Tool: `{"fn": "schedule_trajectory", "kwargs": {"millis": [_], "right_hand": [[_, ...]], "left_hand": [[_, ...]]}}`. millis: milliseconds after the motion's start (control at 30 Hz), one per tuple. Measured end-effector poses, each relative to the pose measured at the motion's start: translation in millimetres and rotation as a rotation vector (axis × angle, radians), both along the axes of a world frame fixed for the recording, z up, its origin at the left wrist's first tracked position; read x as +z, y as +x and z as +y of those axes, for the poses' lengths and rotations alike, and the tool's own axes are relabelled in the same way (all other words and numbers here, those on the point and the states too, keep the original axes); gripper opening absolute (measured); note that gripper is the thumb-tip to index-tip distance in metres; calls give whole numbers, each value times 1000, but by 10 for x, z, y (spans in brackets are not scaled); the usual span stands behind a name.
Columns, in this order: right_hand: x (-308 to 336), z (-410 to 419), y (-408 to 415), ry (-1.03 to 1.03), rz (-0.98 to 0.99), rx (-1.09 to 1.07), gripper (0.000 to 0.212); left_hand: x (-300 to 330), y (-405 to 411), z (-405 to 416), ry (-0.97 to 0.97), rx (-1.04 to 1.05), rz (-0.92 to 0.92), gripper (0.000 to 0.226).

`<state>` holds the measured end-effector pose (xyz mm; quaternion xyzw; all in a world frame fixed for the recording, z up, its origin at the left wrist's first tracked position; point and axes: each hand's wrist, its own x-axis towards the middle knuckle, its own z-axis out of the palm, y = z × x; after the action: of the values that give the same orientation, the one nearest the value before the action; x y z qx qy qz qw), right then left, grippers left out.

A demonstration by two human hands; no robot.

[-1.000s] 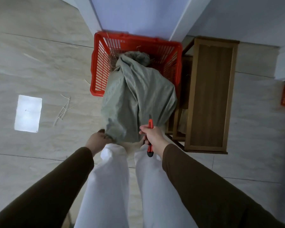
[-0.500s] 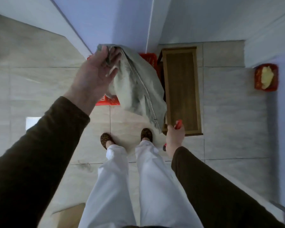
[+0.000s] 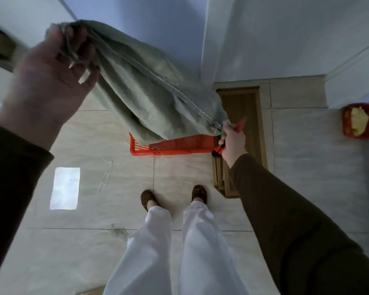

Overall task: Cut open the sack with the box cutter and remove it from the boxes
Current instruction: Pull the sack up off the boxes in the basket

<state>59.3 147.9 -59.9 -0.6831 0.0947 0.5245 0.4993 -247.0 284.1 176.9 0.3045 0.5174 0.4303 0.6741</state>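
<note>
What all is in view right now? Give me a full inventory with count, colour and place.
sack: one, grey-green, held up over the crate
box cutter: one, red, in the right hand
crate: one, red, on the floor below the sack
wooden bench: one, brown, right of the crate
tray: one, red with yellowish contents, floor far right
light patch: one, white, floor left
left hand: grips the sack's top
right hand: holds the cutter and the sack's lower corner
slippers: two, brown patterned

The sack [image 3: 149, 96] is held stretched from eleven o'clock to two o'clock, above the crate [image 3: 175, 145]; a bench [image 3: 243, 107] stands beside the crate at three o'clock.
</note>
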Motion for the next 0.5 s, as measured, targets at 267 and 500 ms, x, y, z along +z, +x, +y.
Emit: {"fn": "schedule_trajectory", "kwargs": {"millis": [267,500], "right_hand": [[1219,894,-81,326,-405,420,4],[2194,1254,-525,630,-519,901,27]], "left_hand": [[-291,-438,-86,-76,85,589,23],[99,513,-134,72,-275,517,9]]}}
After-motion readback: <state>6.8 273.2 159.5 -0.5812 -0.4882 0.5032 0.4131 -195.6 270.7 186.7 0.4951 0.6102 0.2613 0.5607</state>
